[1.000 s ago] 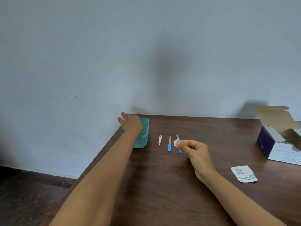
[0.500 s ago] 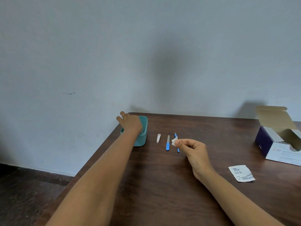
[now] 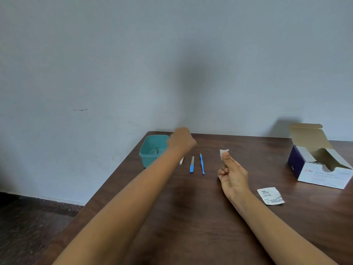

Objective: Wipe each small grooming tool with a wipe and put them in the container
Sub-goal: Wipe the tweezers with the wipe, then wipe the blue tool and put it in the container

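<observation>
**Change from the earlier frames.** The left hand (image 3: 181, 140) has left the rim of the teal container (image 3: 148, 159) and now hangs above the table (image 3: 191, 217), just right of the container. It is blurred and only its back shows, so we cannot tell whether its fingers are curled or straight. The right hand (image 3: 234, 175) has moved right, away from the tools. It pinches a small white wipe (image 3: 223, 152) between thumb and forefinger, raised clear of the wood, with the other fingers folded in.

**Task items.** One metal tool (image 3: 157, 150) lies inside the container. Three tools lie in a row on the table to its right:
- a small white nail clipper (image 3: 181, 161), partly hidden by the left forearm;
- a nail file with a blue handle (image 3: 192, 165);
- a slim blue-handled cuticle tool (image 3: 202, 165).

**Writing.** The open cardboard box (image 3: 324, 174) at far right carries a "BD" logo and the word "Alcohol". The finer lines cannot be read. A torn wrapper (image 3: 270, 196) lies flat nearer to us, and its print is too small to read.

**Edges and room.** The container stands near the far left corner, close to the table's left edge. The back edge meets the wall (image 3: 172, 54). Bare wood shows between the cuticle tool and the box.
</observation>
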`<state>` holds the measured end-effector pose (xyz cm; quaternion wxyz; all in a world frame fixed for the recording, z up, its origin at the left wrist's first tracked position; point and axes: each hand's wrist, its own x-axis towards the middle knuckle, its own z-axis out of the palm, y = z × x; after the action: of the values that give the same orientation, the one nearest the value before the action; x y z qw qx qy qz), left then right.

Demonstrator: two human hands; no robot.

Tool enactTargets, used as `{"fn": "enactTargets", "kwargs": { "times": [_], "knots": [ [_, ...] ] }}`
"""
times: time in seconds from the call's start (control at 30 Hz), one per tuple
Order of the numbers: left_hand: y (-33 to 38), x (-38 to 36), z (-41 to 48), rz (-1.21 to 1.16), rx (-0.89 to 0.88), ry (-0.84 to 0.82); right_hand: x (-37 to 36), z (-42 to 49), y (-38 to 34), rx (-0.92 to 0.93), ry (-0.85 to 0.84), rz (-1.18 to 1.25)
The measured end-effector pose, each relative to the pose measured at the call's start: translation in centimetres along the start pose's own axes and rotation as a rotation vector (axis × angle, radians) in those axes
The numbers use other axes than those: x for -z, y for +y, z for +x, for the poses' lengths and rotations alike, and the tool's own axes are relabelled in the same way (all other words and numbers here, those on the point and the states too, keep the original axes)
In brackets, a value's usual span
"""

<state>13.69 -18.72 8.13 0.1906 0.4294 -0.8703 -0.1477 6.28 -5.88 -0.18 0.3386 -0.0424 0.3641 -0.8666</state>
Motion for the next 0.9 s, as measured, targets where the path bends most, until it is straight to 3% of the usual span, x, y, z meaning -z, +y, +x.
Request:
{"fn": "enactTargets", "kwargs": {
  "times": [0.1,0.53,0.7,0.8,0.9],
  "knots": [
    [1.1,-2.7,-2.1,0.058,0.025,-0.110,0.1,0.0,-0.1,0.012,0.018,0.056],
    [3.1,-6.3,-4.7,0.400,0.065,-0.132,0.4,0.4,-0.6,-0.003,0.043,0.130],
    [3.3,-6.3,-5.9,0.468,-0.033,-0.180,0.5,0.4,-0.5,0.003,0.016,0.137],
    [3.1,-6.2,-7.3,0.368,-0.042,-0.162,0.8,0.1,-0.6,-0.008,0.001,0.143],
    [2.5,-5.7,-8.8,0.086,-0.008,-0.073,0.9,-0.3,-0.7,-0.028,-0.036,0.145]
  ]
}}
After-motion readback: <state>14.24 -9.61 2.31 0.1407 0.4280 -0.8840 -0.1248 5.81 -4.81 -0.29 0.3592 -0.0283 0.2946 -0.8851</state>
